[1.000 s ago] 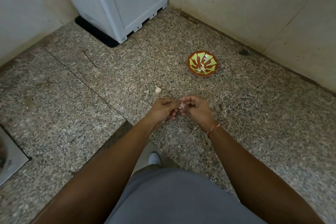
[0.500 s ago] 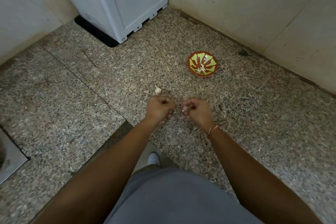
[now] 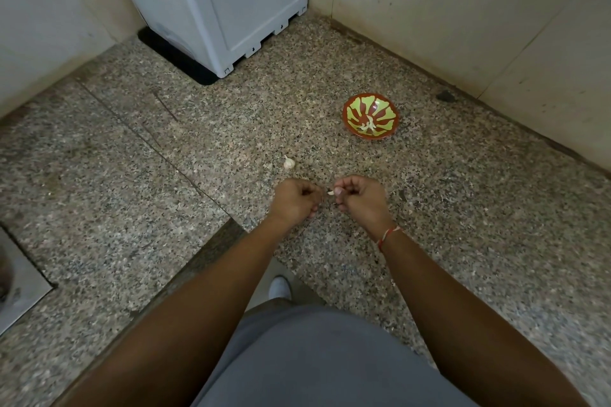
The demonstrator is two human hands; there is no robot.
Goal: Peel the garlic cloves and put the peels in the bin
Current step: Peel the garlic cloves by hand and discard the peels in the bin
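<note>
Pinching a small garlic clove (image 3: 330, 192), right hand (image 3: 362, 200) points it leftward.

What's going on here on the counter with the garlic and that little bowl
A person is peeling garlic over a speckled stone counter. The right hand pinches a small garlic clove at its fingertips; the left hand is curled close beside it. A garlic bulb lies just beyond the hands, and a red-and-green bowl farther right holds a few pale pieces.

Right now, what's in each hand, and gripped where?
Right hand pinches a garlic clove at its fingertips; only the clove's tip shows. Left hand is curled; whether it holds anything cannot be told.
</note>
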